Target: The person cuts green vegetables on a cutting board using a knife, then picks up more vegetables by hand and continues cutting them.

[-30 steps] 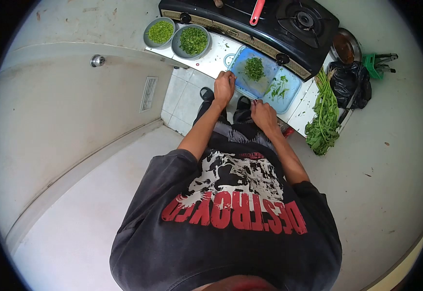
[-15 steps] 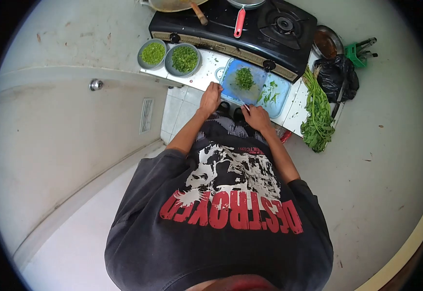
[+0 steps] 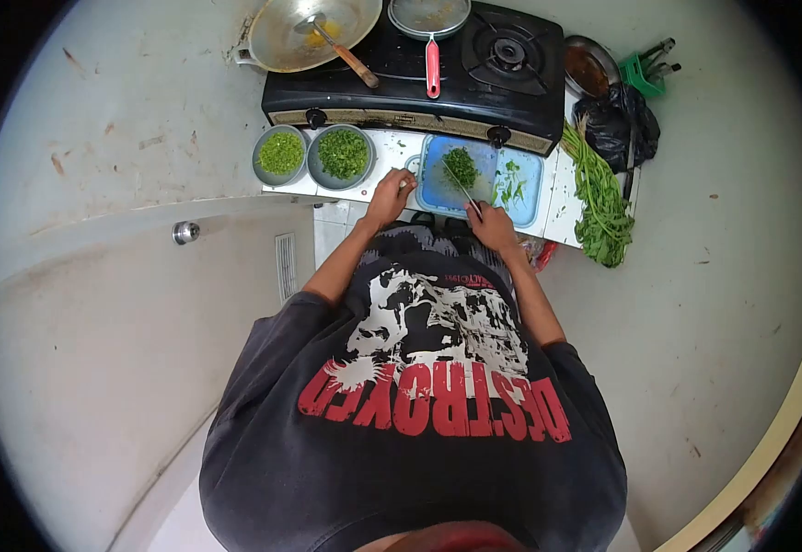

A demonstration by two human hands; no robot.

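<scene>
My right hand (image 3: 493,227) is wrapped round the handle of a knife (image 3: 463,190), whose blade reaches over the blue cutting board (image 3: 434,195) to the chopped green herbs (image 3: 460,167). Beside the board's left end is my left hand (image 3: 390,198), its fingers curled together; whether anything is in them is too small to tell. Loose leaf pieces (image 3: 509,187) lie on the lighter right part of the board. Left of the board stand two grey bowls, one of darker chopped greens (image 3: 344,154) and one of paler chopped greens (image 3: 281,154).
Behind the board is a black gas stove (image 3: 401,87) with a wok (image 3: 276,37) and a red-handled pan (image 3: 433,69). A bunch of leafy greens (image 3: 599,207) hangs over the counter's right end, near a black plastic bag (image 3: 617,129). A wall with a door knob (image 3: 185,233) is at left.
The view has tilted up, showing more of the wok and stove. The knife's blade has come onto the herb pile. My left hand stays beside the board's left end.
</scene>
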